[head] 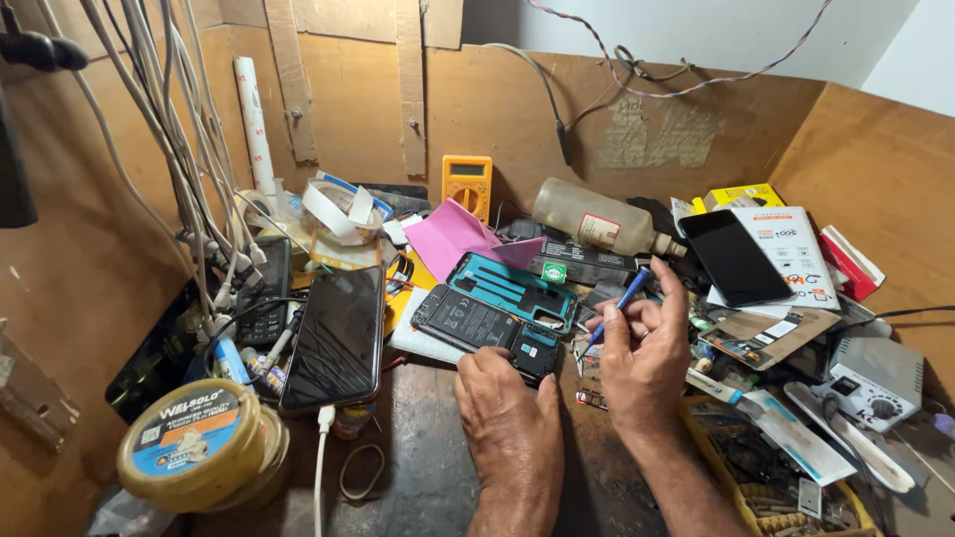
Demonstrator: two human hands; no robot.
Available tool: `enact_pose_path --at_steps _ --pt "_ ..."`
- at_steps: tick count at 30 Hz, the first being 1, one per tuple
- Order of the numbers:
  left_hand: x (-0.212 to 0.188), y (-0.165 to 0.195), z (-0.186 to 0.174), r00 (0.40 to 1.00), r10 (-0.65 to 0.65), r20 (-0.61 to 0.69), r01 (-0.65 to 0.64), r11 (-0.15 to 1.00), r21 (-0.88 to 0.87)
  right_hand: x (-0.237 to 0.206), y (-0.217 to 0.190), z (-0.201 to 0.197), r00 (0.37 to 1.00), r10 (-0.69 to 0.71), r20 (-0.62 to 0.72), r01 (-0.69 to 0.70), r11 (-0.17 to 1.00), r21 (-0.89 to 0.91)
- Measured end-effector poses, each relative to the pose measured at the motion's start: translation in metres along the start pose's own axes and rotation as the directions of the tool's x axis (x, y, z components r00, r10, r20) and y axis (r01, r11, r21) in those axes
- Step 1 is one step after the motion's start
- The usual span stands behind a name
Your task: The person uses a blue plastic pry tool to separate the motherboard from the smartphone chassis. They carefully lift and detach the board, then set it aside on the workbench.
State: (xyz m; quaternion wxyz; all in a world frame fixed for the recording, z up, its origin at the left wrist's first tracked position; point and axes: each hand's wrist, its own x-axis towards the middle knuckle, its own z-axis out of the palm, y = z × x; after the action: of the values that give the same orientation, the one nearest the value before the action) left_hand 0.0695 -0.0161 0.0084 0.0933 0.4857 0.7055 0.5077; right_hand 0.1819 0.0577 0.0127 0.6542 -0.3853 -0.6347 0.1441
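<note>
- Cluttered wooden workbench (pixel 438 477) fills the frame, cables hanging upper left
- Left hand (pixel 507 418) presses flat on the opened phone (pixel 487 328) at centre
- Right hand (pixel 642 348) pinches a blue screwdriver (pixel 622 301) just right of it

Two bare forearms, left hand (pixel 507 413) and right hand (pixel 642 348), no sleeves, rings or watch.

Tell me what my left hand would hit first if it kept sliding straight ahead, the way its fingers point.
Your left hand already rests on the opened phone. Straight on, it would probably meet the teal phone frame behind it next, though depth is hard to judge.
</note>
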Motion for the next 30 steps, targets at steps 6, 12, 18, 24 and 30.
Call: enact_pose_path --at_steps 6,12,18,24,30 --pt "0.000 -0.001 0.000 0.999 -0.002 0.032 0.002 1.000 0.003 -0.001 -0.002 -0.001 0.999 0.012 0.034 -0.012 1.000 -0.011" --pt "-0.002 -0.002 -0.001 1.000 0.025 0.005 -0.025 0.999 -0.023 -0.001 -0.006 0.002 0.997 0.048 0.053 -0.049 0.998 0.036" --pt "0.000 -0.004 0.001 1.000 0.012 0.000 -0.012 1.000 -0.015 0.002 -0.005 0.005 0.999 -0.024 0.031 0.020 0.992 0.123" --pt "-0.001 -0.004 0.001 1.000 0.024 -0.018 -0.024 0.999 -0.029 0.006 0.000 0.010 0.998 -0.042 0.055 0.030 0.979 0.202" --pt "-0.002 -0.003 -0.003 1.000 0.010 0.014 -0.009 0.999 -0.035 0.006 0.001 0.013 0.996 -0.055 0.069 0.043 0.983 0.177"
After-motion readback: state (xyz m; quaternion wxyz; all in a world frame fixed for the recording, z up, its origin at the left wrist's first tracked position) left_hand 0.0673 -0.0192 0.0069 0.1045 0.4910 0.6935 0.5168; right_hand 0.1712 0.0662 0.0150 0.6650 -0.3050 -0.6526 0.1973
